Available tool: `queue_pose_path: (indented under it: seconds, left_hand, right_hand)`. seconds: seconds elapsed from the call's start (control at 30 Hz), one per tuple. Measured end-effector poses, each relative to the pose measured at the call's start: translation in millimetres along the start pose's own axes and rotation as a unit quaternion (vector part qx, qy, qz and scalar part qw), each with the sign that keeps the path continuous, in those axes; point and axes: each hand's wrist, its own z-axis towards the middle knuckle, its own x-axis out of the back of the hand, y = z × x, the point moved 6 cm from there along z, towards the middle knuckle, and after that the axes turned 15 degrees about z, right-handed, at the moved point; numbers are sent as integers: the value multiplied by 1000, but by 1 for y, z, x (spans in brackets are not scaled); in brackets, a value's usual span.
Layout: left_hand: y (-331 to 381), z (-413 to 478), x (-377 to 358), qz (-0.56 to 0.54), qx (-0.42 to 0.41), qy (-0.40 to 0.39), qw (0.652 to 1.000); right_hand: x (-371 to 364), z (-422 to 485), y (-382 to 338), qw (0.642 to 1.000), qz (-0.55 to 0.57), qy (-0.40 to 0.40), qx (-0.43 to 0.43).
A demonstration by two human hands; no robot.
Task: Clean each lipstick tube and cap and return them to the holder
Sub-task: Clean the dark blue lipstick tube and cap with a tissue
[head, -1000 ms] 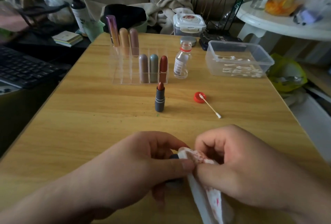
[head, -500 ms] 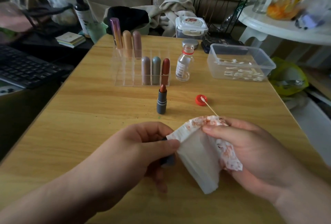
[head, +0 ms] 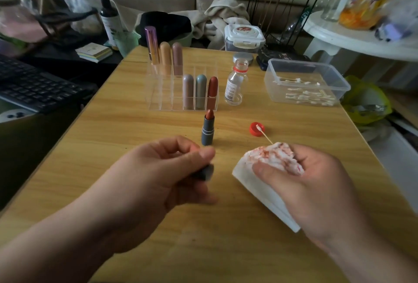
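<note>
An uncapped grey lipstick tube (head: 207, 129) with a brown-red bullet stands upright on the wooden table (head: 135, 138), just in front of the clear acrylic holder (head: 162, 92). Several capped lipsticks stand in the holder. My left hand (head: 158, 176) grips the dark grey cap (head: 204, 172) between thumb and fingers, a little in front of the tube. My right hand (head: 303, 183) holds a white tissue (head: 269, 165) stained red, to the right of the cap and apart from it.
A red bottle cap (head: 254, 129) and a cotton swab (head: 263, 134) lie right of the tube. An open small clear bottle (head: 235, 83) stands beside the holder. A clear tub of swabs (head: 305, 81) sits at the back right. A keyboard (head: 34, 86) lies off the table's left edge.
My hands have separated: the tissue came off the cap and moved right with my right hand. My left hand carried the cap up toward the standing tube.
</note>
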Motion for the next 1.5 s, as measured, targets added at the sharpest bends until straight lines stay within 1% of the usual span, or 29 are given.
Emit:
queue_pose_path:
  seconds: [0.03,0.07,0.13,0.2,0.37,0.47,0.57,0.67,0.77,0.87,0.93,1.13,1.2,1.27,1.33,1.4,1.47,1.5]
  left_hand:
    - [2,0,-3,-63,-10,-9,998]
    - [2,0,-6,-109,-11,-22,994]
    - [-7,1,-13,-163,10,-49,985]
    - [-16,2,-18,-188,33,-61,980]
    - [-22,4,-24,-156,34,-85,983]
    - [-24,5,-25,-143,28,-76,986]
    - [-23,7,-24,-154,22,-61,986]
    - [-19,6,-23,-141,8,-64,988]
    - [-17,4,-21,-115,6,-76,990]
    - [-15,2,-19,-93,2,-87,992]
    - [-14,1,-17,-84,5,-92,992]
    - [-11,-3,-16,-106,17,-102,989]
    - [-11,-3,-15,-111,7,-95,989]
    - [-10,-3,-14,-109,-12,-77,991]
    - [-10,-2,-11,-88,-41,-54,994]
    - [-7,-4,-9,-44,-79,-15,996]
    - [-7,-6,-2,32,-126,53,990]
    - [-3,-8,1,86,-167,90,978]
  right_hand:
    - [-2,-2,-4,999,-20,-3,28]
    - [-6,-4,-5,999,-17,-18,45]
    - [-13,-8,-7,996,8,-53,66]
    - [-15,-11,-8,994,25,-73,81]
    - [-14,-18,-15,988,37,-64,134]
    - [-15,-20,-20,983,36,-66,170]
    - [-17,-23,-19,977,63,-68,191]
    - [-18,-27,-20,965,26,-69,251]
    - [-19,-29,-24,949,5,-93,300]
    - [-21,-32,-27,933,-33,-111,340]
    - [-20,-33,-27,930,-37,-113,348]
    - [-22,-33,-23,944,22,-131,302]
    - [-26,-33,-21,957,50,-139,250]
    - [-29,-34,-17,968,99,-145,176]
    - [-31,-33,-13,972,148,-146,108]
    - [-34,-30,-10,971,170,-155,59]
    - [-38,-24,-8,963,196,-182,5]
    - [-40,-22,-6,954,225,-198,-33]
